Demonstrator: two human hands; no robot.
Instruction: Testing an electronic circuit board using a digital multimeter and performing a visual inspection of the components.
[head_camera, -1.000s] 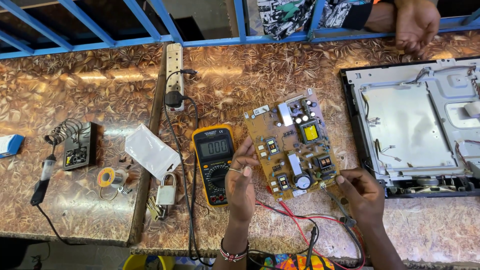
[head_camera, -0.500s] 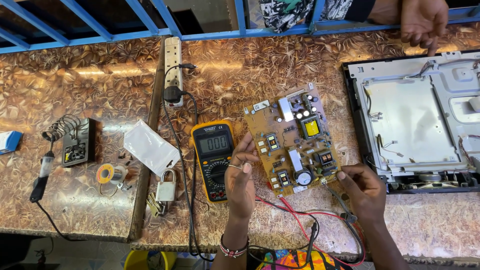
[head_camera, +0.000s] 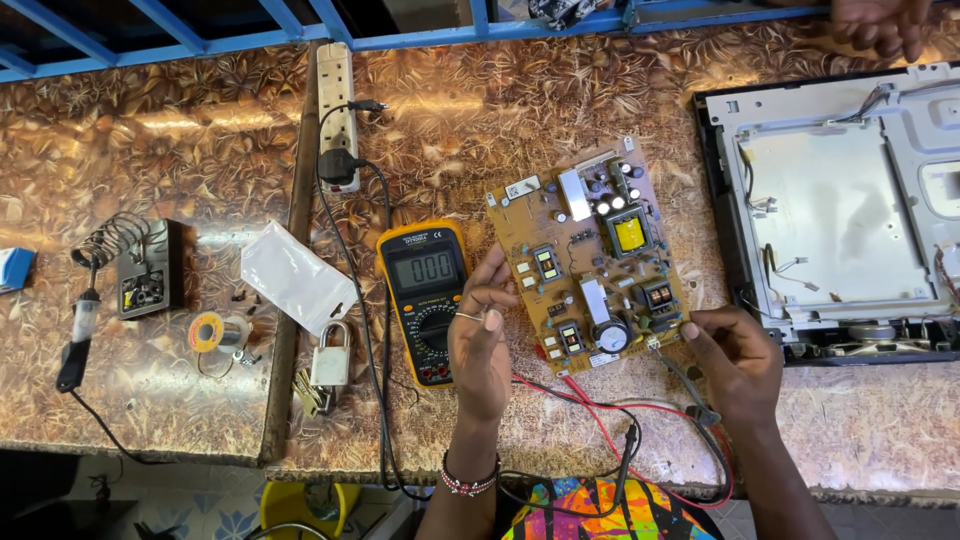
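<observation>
Head view, left hand: the left hand (head_camera: 480, 345) hovers between the multimeter (head_camera: 424, 300) and the circuit board (head_camera: 592, 265), fingers curled, thumb and forefinger pinched on a thin probe whose tip reaches toward the board's left edge; a ring shows on one finger and a beaded bracelet at the wrist.
Head view, right hand: the right hand (head_camera: 735, 360) sits at the board's lower right corner, fingers closed around a second probe (head_camera: 680, 378), its tip touching the board near the large round capacitor.
Circuit board: tan, tilted slightly, lying flat on the patterned brown worktop (head_camera: 480, 130), just right of the multimeter; it carries a yellow transformer, black capacitors and white connectors.
Multimeter: yellow-cased with a grey display and a rotary dial, lying flat, partly covered by the left hand at its lower right.
Leads: red and black wires (head_camera: 610, 440) loop from below the meter across the table's near edge to the probes.
Right of board: an opened metal chassis (head_camera: 840, 210) with loose wiring, well apart from the left hand, near the right.
Left side: a padlock (head_camera: 331, 362) with keys, a clear plastic bag (head_camera: 295, 275), a solder reel (head_camera: 208, 331), a soldering iron stand (head_camera: 145, 268), and a white power strip (head_camera: 338, 110) with a black plug.
Far edge: another person's hand (head_camera: 880, 25) rests at the top right.
</observation>
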